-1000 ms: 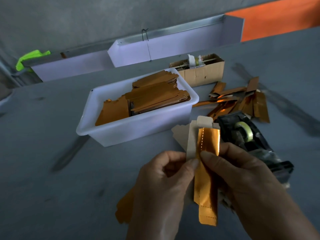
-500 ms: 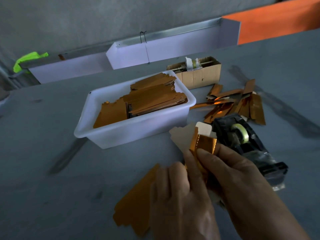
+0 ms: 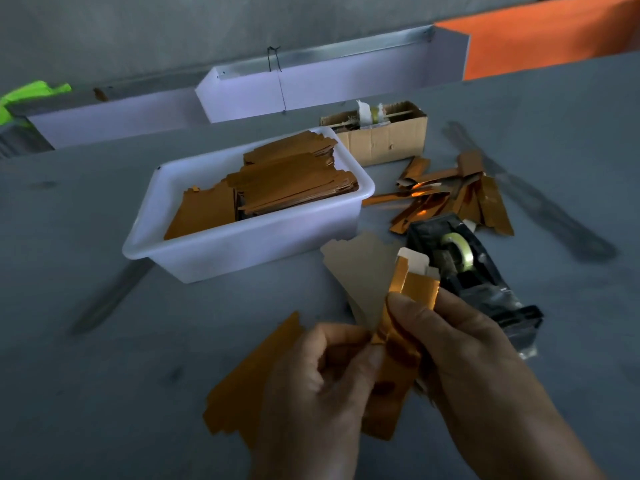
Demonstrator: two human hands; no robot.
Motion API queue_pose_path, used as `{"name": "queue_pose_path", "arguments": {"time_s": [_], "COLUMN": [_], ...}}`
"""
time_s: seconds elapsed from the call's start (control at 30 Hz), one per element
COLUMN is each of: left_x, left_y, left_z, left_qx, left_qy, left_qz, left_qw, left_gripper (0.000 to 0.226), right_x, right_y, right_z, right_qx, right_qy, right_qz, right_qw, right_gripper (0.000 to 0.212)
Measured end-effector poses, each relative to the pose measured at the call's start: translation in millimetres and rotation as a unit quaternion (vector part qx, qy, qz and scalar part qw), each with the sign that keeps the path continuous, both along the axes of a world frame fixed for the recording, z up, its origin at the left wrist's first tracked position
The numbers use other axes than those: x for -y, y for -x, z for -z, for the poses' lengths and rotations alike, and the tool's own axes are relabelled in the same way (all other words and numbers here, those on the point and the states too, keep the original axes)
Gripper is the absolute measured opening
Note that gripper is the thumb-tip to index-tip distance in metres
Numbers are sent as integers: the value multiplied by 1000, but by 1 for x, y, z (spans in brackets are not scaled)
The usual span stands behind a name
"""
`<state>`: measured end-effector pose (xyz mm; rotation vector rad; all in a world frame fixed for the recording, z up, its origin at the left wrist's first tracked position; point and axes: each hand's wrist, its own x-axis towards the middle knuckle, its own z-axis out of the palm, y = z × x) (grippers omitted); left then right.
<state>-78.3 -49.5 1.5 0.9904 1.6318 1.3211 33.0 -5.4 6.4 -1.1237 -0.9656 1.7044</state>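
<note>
A narrow, half-folded carton blank [image 3: 414,292] of orange foil-faced cardboard is held above the grey table [image 3: 104,375], close in front of the camera, between both hands. Its lower left edge is pinched between thumb and forefinger of the left hand [image 3: 322,386]. The right hand [image 3: 464,344] is wrapped around its right side, with the thumb pressed on the shiny face.

The piece is judged to be very light and thin: stiff along its scored panels, but easily creased or dented if squeezed across them. The foil face looks smooth and may be slippery. A hold at the edges and along the fold lines is therefore judged best, with the white tuck flap at the top left free.

A flat orange blank [image 3: 249,379] lies on the table under the left hand, and a pale blank [image 3: 360,268], face down, is seen just behind the held piece. A black tape dispenser [image 3: 478,271] with a roll of clear tape stands just beside the right hand. Further back, a stack of flat orange blanks [image 3: 294,181] is held in a white plastic tub [image 3: 259,251]. A loose heap of folded orange pieces [image 3: 460,199] lies to the right of the tub, and a small brown corrugated box [image 3: 384,143] stands behind it. Nothing is seen in the way of the fold, though the dispenser is the nearest thing that could be knocked.
</note>
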Motion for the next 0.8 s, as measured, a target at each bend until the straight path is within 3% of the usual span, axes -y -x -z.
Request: {"name": "queue_pose_path", "arguments": {"time_s": [0.1,0.2,0.27,0.33,0.4,0.47,0.53,0.57,0.63,0.7,0.77,0.8], "left_x": [0,0,-1,-2,-4,-6,-8,-9,-11,-13,-16,-17], "left_y": [6,5,5,3,-1,-3,-6,-9,-18,-27,-36,-40], "left_z": [-4,-8,-15,-20,-23,-18,-11,-7,-3,-1,-2,-5], "left_qx": [16,87,123,98,60,65,79,93,119,126,143,151], "left_qy": [26,57,60,42,15,3,11,14,10,14,15,13], "left_qz": [46,71,110,115,111,77,37,27,22,21,29,30], "left_qw": [998,992,984,988,992,995,996,995,993,992,989,988], "left_gripper": [11,5,14,19,15,10,15,17,24,27,14,5], "right_x": [2,2,0,-1,-3,-9,-19,-23,-29,-30,-29,-30], "right_y": [-1,-4,-8,-15,-28,-51,-80,-92,-104,-106,-104,-102], "right_z": [1,0,-5,-14,-25,-28,-23,-18,-8,0,3,5], "right_qx": [11,26,42,99,180,273,365,382,369,348,335,331], "right_qy": [-3,-14,-28,-73,-151,-245,-266,-252,-184,-128,-112,-111], "right_qz": [11,18,6,-17,-22,43,121,135,98,26,-6,-4], "right_qw": [1000,999,999,992,972,929,884,879,906,928,935,937], "right_gripper": [24,27,28,29,34,33,21,12,8,23,34,26]}}
